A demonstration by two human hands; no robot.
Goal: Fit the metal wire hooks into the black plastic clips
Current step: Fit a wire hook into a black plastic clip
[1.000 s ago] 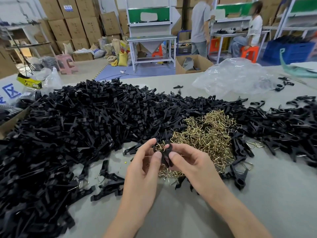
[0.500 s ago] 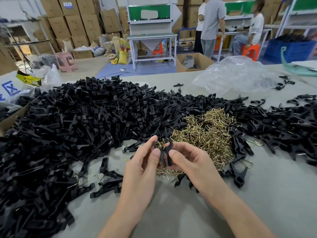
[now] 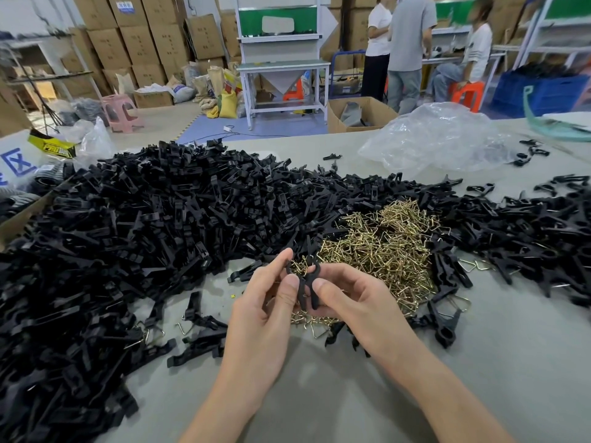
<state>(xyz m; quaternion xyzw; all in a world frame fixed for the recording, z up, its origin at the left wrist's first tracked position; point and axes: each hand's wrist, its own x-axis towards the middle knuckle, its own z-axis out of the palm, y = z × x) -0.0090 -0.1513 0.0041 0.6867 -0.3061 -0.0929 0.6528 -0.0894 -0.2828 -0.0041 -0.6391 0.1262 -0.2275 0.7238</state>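
Both hands meet over the near edge of a heap of brass-coloured wire hooks (image 3: 383, 247). Between them stands a black plastic clip (image 3: 306, 284), upright, its two halves side by side. My left hand (image 3: 271, 310) pinches its left half with thumb and forefinger. My right hand (image 3: 348, 302) grips its right half, thumb on the front. Whether a wire hook sits in the clip is hidden by the fingers. A large pile of black clips (image 3: 134, 238) covers the table's left and back.
More black clips (image 3: 537, 231) spread to the right, some with wire hooks fitted (image 3: 447, 318). A crumpled clear plastic bag (image 3: 444, 139) lies at the back right. Grey table surface (image 3: 319, 394) shows around my forearms. People stand and sit at benches beyond the table.
The clip has turned in my fingers and now stands more upright, with both thumbs pressed on its lower part. People in the background have shifted.
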